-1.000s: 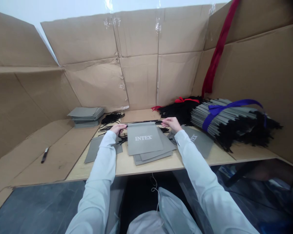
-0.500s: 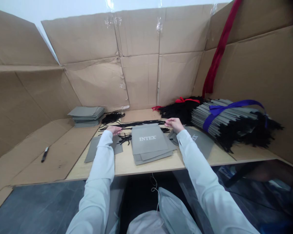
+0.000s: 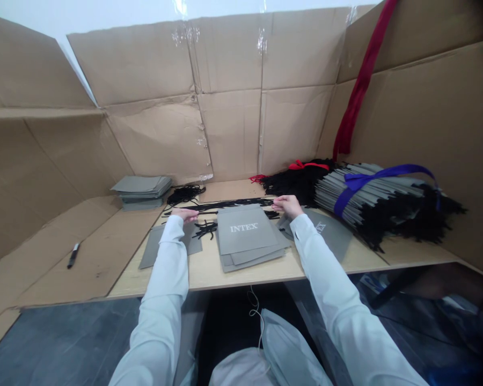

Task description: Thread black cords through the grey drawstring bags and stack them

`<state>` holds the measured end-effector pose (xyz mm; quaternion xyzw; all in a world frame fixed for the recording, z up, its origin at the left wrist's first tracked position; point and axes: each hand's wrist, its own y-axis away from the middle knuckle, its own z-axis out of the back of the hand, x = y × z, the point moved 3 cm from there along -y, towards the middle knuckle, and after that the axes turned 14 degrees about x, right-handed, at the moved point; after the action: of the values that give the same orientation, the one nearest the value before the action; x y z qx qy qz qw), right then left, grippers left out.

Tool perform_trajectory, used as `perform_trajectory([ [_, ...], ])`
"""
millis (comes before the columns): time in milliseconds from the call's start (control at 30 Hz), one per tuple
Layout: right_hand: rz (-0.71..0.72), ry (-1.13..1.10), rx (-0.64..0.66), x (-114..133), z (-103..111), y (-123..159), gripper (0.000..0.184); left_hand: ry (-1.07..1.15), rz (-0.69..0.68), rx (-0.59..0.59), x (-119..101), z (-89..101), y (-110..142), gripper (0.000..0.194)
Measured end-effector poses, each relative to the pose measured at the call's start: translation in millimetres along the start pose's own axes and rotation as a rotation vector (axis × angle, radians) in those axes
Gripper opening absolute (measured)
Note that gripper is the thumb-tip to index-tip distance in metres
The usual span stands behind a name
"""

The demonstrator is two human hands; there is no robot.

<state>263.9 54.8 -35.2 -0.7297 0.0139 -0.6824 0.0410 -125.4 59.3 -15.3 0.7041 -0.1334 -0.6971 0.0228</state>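
So far, a bundle of corded grey bags lies tied with blue ribbon at the bench's right end. Loose bags lie mid-bench, where the left hand and right hand pinch a black cord in their fingers along the top bag's upper edge.

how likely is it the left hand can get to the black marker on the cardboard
Likely yes: the left hand sits by black cords, and only a flat grey sheet and the table edge separate it from the black marker.
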Motion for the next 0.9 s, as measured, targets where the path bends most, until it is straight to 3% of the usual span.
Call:
perform_trajectory([
  [233, 0.051, 0.056, -0.089, -2, 8, -2, 0.007, 0.142, -0.006, -0.021, 3, 1.4, -3, 0.016],
  [700, 0.085, 0.123, -0.088, -7, 11, -10, 0.009, 0.155, -0.028, -0.036, -2, -6.3, -5, 0.024],
  [900, 0.128, 0.201, -0.197, -1, 20, -6, 0.006, 0.151, 0.063, -0.007, -4, 0.3, 6, 0.025],
])
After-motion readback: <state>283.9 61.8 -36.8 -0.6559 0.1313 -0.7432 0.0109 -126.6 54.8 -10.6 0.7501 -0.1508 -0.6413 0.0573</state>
